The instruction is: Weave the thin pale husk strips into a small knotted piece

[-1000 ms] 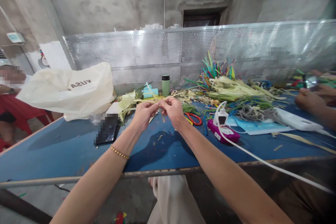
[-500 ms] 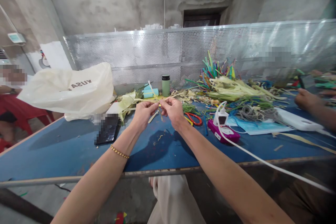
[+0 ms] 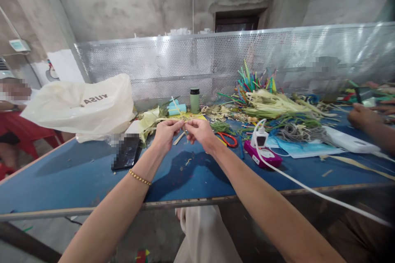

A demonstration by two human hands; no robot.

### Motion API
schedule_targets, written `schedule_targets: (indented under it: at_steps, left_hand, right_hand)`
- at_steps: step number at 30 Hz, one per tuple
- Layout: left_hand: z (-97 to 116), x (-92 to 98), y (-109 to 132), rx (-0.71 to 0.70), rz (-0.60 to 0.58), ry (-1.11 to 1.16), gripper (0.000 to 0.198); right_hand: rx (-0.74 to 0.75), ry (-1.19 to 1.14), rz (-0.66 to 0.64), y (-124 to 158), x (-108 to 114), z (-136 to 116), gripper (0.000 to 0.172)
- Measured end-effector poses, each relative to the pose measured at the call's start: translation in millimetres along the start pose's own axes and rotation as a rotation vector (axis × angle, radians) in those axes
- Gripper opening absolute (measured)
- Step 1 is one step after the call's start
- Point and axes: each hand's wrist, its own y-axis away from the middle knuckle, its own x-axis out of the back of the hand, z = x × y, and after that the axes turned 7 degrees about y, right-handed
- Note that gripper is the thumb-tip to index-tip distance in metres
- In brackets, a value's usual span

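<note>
Just above the table's middle, my left hand (image 3: 166, 133) and my right hand (image 3: 200, 132) meet fingertip to fingertip. Both are closed in a pinch on a thin pale strip (image 3: 175, 106), which looks like corn husk; one end sticks up and away past the fingers. The exact crossing of the strip between the fingertips is too small to make out. On the table just below the fingers lies another pale strip (image 3: 178, 139). To the right of my right hand are red-handled scissors (image 3: 228, 139), partly hidden.
A dark phone (image 3: 126, 157) and a white plastic bag (image 3: 80, 102) lie left. Behind stand a green bottle (image 3: 194, 101) and blue rolls (image 3: 176, 109). Pale husks (image 3: 277, 104), grey cord (image 3: 300, 132) and a purple power strip (image 3: 262, 154) with a cable lie right, near another person's hand (image 3: 362, 116).
My hands have shifted slightly down and left, still pinched together. The upright end of the strip has tipped a little left. At the right, the other person's hands have moved near a phone-like device.
</note>
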Motion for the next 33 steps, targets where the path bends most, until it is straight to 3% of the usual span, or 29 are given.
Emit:
schedule_targets:
  at_steps: [11,28,31,33]
  left_hand:
    - [-2.8,2.4,-1.5,-0.046,0.007,-0.095,0.028]
    - [-1.2,4.3,-3.0,-0.068,0.048,-0.096,0.028]
    - [-1.8,7.0,-4.7,-0.082,0.036,-0.197,0.028]
    - [-2.1,7.8,-4.6,-0.083,0.016,-0.254,0.026]
  right_hand:
    - [0.104,0.209,0.06,-0.6,-4.5,6.6,0.015]
    - [0.074,0.357,0.052,1.4,-6.7,6.0,0.013]
    - [0.231,0.584,0.098,-0.7,2.7,3.6,0.016]
    - [0.411,0.732,0.308,-3.5,10.8,0.9,0.02]
